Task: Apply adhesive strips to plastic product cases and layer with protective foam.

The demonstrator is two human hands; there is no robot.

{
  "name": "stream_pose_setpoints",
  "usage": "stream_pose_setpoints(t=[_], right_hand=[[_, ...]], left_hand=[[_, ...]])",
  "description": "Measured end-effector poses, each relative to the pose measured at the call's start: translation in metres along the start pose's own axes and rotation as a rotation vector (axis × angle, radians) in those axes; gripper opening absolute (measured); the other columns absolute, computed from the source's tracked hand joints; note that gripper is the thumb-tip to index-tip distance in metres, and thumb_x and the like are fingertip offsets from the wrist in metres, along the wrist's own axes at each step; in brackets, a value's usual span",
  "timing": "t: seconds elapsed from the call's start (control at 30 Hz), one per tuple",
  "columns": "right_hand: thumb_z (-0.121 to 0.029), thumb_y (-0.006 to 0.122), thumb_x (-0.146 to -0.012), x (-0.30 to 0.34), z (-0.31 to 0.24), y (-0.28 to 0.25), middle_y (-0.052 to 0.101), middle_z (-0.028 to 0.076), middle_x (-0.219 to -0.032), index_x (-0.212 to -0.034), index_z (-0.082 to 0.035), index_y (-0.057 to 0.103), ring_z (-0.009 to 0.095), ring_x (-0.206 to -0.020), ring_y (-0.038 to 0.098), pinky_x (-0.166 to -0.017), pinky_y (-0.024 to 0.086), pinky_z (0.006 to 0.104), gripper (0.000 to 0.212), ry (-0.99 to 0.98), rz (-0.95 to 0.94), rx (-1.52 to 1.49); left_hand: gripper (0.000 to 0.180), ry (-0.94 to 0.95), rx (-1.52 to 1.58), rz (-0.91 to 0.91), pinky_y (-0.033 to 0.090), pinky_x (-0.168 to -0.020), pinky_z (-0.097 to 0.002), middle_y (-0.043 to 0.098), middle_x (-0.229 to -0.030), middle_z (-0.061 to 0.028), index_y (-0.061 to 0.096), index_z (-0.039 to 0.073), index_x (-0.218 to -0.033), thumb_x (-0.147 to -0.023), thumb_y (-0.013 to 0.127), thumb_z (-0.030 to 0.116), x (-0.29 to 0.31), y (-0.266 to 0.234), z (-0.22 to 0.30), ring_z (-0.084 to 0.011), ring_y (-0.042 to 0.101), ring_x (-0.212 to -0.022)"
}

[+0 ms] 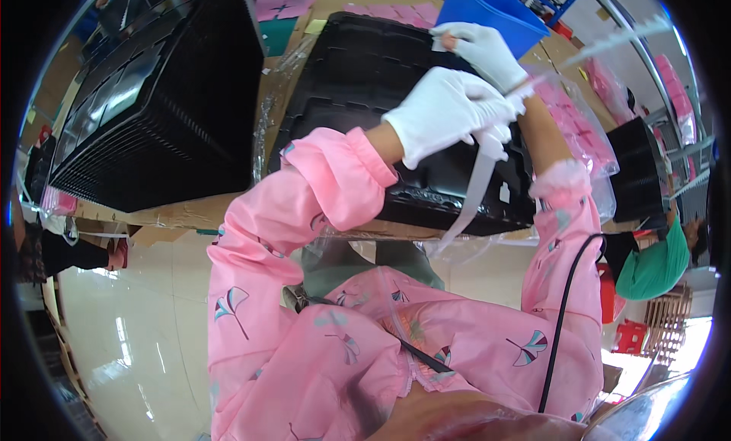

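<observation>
A black plastic tray (343, 83) with moulded ridges lies on the table in front of me. My left hand (449, 114), in a white glove, is above its right half, its fingers closed on a pale paper strip (476, 186). The strip hangs from the hand past the tray's near edge. My right hand (483, 51), also gloved, reaches over the tray's far right corner. One bare fingertip shows there, and the fingers pinch a small white label. Another small white label (504, 192) is near the tray's near right corner.
A tall stack of black trays (175, 114) stands at the left. Behind my right hand is a blue bin (495, 15). Pink packaged material (571, 121) lies on the right. Another person in a green top (653, 262) is at the far right.
</observation>
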State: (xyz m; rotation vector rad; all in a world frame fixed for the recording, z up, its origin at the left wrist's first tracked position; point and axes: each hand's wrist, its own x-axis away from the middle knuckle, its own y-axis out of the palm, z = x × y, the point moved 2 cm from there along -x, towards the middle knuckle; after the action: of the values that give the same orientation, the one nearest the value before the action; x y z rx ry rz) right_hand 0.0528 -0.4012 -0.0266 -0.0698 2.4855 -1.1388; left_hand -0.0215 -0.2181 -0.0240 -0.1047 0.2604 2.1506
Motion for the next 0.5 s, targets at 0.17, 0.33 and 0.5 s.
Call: stream_pose_setpoints(t=[0.17, 0.33, 0.5], right_hand=[[-0.017, 0.060, -0.082, -0.100, 0.017, 0.049, 0.068, 0.009, -0.087, -0.101, -0.003, 0.067, 0.018, -0.076, 0.060, -0.075, 0.047, 0.0281, 0.025, -0.135, -0.197, 0.162], [-0.012, 0.057, -0.078, -0.147, 0.008, 0.087, 0.064, 0.011, -0.081, -0.090, -0.003, 0.068, 0.021, -0.069, 0.057, -0.070, 0.047, 0.0315, 0.018, -0.041, -0.364, 0.335], [-0.005, 0.058, -0.080, -0.157, 0.002, 0.092, 0.061, 0.013, -0.107, -0.090, 0.001, 0.064, 0.026, -0.096, 0.059, -0.086, 0.045, 0.0305, 0.013, -0.057, -0.432, 0.412]], left_hand=[[0.019, 0.000, 0.024, -0.028, 0.044, -0.054, -0.0204, 0.067, -0.073, -0.0032, 0.069, 0.004, -0.090, -0.086, 0.065, 0.022, 0.001, -0.009, 0.006, -0.0081, 0.062, -0.061], [0.016, -0.043, 0.221, 0.010, 0.046, -0.056, -0.0218, 0.066, -0.071, -0.0058, 0.068, 0.000, -0.088, -0.086, 0.065, 0.016, 0.006, -0.016, 0.002, -0.0100, 0.061, -0.061], [0.016, -0.065, 0.218, 0.029, 0.047, -0.056, -0.0221, 0.065, -0.072, -0.0053, 0.068, -0.002, -0.088, -0.087, 0.064, 0.014, 0.007, -0.018, 0.005, -0.0095, 0.060, -0.061]])
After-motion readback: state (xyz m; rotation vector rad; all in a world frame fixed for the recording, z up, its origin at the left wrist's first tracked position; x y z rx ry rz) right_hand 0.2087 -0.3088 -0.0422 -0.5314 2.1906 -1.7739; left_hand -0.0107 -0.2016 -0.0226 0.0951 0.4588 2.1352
